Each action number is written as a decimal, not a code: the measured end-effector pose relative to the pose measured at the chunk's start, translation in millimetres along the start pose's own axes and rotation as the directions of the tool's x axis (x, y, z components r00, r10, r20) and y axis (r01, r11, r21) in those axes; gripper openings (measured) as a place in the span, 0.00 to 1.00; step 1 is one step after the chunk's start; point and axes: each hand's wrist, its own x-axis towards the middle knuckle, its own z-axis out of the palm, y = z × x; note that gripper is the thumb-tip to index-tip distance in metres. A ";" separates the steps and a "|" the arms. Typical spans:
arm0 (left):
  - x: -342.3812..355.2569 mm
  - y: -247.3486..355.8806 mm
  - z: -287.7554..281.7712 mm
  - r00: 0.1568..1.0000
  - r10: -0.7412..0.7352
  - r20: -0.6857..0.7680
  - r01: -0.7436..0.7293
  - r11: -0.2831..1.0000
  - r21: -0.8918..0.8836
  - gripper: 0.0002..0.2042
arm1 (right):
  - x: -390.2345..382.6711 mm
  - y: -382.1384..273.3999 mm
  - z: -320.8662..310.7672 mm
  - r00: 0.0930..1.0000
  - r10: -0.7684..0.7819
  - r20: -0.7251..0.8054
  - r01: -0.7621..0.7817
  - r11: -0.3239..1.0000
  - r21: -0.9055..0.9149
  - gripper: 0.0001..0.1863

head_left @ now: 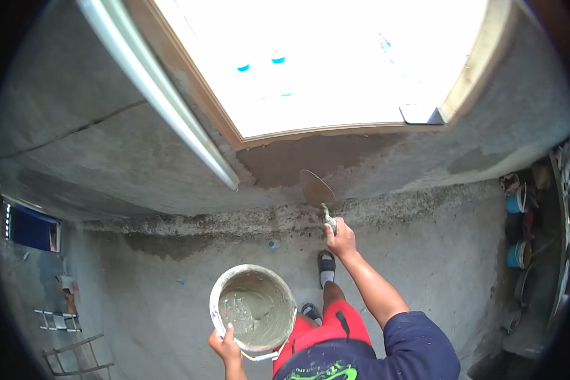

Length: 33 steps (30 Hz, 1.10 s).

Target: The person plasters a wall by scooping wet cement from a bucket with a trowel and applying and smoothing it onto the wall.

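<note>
one trowel (317, 189), handle clasped in the right hand (341, 238), blade by the damp patch (294, 158) under the window frame (195, 76); one bucket (214, 296), rim gripped by the left hand (226, 346) beside the red shorts (349, 324), liable to spill grey paste (263, 311) should that one-sided hold slip.

A glaring window (348, 69) stands above grey floor (152, 316).
</note>
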 end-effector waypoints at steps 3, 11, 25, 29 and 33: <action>14.0 -8.1 25.3 0.994 0.107 -0.013 -0.104 0.987 0.123 0.09 | 60.4 17.2 53.9 0.986 -0.159 -0.049 0.160 0.987 0.019 0.19; 60.5 -21.4 60.0 0.976 -0.024 0.219 -0.055 0.937 0.345 0.08 | 123.2 78.5 113.3 0.983 -0.166 -0.074 0.162 0.985 -0.063 0.26; 72.7 -42.2 76.3 0.935 -0.143 0.326 0.004 0.919 0.394 0.12 | 76.2 122.6 114.6 0.906 -0.039 -0.421 0.125 0.976 0.177 0.23; 68.6 -63.4 65.5 0.935 -0.142 0.325 0.009 0.925 0.379 0.13 | 106.4 84.6 116.0 0.905 -0.160 -0.394 0.225 0.966 0.124 0.23; 68.6 -64.4 71.0 0.922 -0.159 0.353 0.014 0.925 0.380 0.13 | 126.7 110.3 130.7 0.978 -0.175 -0.118 0.178 0.984 0.023 0.21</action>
